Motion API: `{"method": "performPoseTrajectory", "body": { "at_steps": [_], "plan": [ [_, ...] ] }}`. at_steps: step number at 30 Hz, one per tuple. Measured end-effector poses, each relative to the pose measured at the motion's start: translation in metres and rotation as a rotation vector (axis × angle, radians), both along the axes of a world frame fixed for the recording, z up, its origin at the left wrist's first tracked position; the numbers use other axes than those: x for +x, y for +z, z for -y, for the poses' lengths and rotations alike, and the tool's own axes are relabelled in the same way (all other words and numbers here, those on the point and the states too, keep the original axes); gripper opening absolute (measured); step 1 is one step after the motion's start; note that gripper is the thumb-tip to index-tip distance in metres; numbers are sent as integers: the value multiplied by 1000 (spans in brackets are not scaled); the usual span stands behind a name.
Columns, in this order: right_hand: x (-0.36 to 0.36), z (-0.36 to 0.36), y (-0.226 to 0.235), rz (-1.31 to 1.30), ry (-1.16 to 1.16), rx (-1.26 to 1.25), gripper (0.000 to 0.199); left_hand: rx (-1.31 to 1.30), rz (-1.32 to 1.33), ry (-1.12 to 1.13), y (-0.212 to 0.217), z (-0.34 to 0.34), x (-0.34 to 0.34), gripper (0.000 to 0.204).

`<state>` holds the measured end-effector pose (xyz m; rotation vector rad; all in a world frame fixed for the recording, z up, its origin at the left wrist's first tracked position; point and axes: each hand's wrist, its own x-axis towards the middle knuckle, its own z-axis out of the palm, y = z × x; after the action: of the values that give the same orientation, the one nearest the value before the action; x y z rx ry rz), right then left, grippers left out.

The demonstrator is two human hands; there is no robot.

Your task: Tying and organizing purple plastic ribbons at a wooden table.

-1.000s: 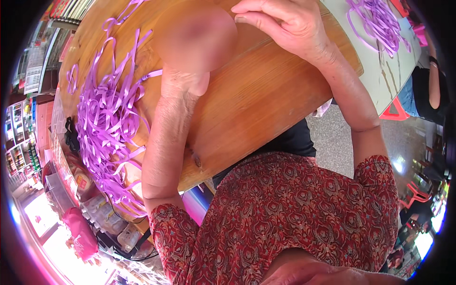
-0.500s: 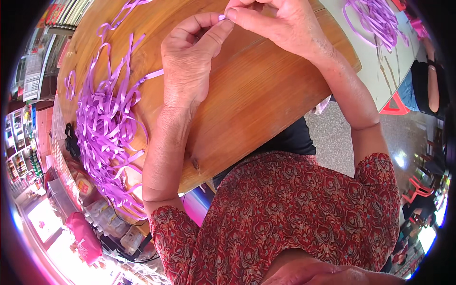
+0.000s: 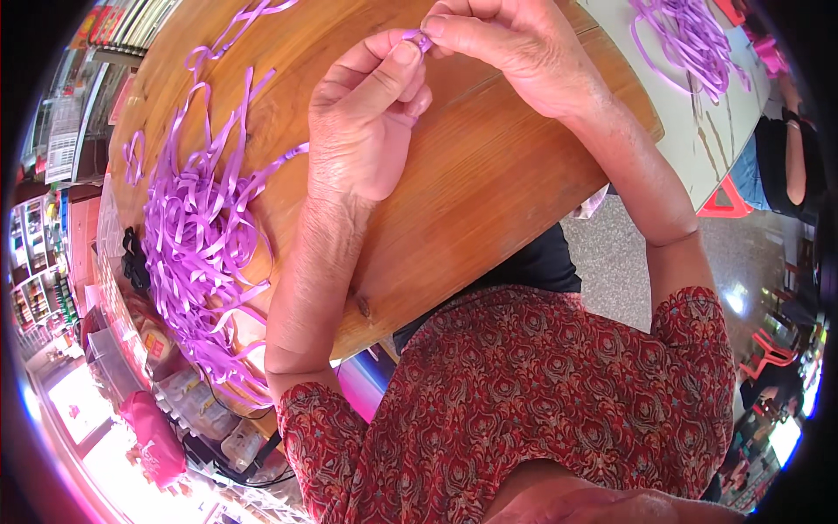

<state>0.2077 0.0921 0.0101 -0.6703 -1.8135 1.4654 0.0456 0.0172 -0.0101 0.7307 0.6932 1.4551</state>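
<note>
Over the far part of the wooden table (image 3: 489, 166), my hands meet at the fingertips. A small piece of purple ribbon (image 3: 417, 37) shows between them. Thumb and forefinger of my left hand (image 3: 367, 109) pinch it from the left. My right hand (image 3: 511, 48) pinches it from the right, with its far fingers cut off by the upper edge. A strand of purple ribbon runs from the pile up to my left wrist and goes out of sight behind it. To the left of my left forearm spreads a big tangled pile of purple ribbons (image 3: 196, 244).
A white table (image 3: 698, 144) adjoins at the right, bearing another bundle of purple ribbon (image 3: 694, 44). Behind it are a red stool (image 3: 726, 199) and another person's arm (image 3: 795, 162). Bags of goods (image 3: 196, 406) and a pink bag (image 3: 155, 441) crowd the lower left.
Both hands have shifted slightly right. My left hand's lower fingers have come into view below the thumb, and more of the ribbon between the fingertips shows.
</note>
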Motion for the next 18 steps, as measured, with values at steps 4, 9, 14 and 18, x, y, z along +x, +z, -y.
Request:
{"method": "performPoseTrajectory", "body": {
  "at_steps": [4, 9, 14, 18],
  "plan": [
    [-1, 9, 4, -85, 9, -32, 12, -35, 51, -7, 0, -1, 0, 9],
    [-11, -15, -13, -357, -53, 886, 10, -70, 58, 35, 1, -2, 0, 10],
    [-2, 12, 15, -50, -154, 856, 17, -73, 62, 46, 4, 0, -2, 11],
    [-14, -6, 3, -334, -138, 1193, 15, -128, 13, 103, 5, 2, 0, 13]
  ]
}}
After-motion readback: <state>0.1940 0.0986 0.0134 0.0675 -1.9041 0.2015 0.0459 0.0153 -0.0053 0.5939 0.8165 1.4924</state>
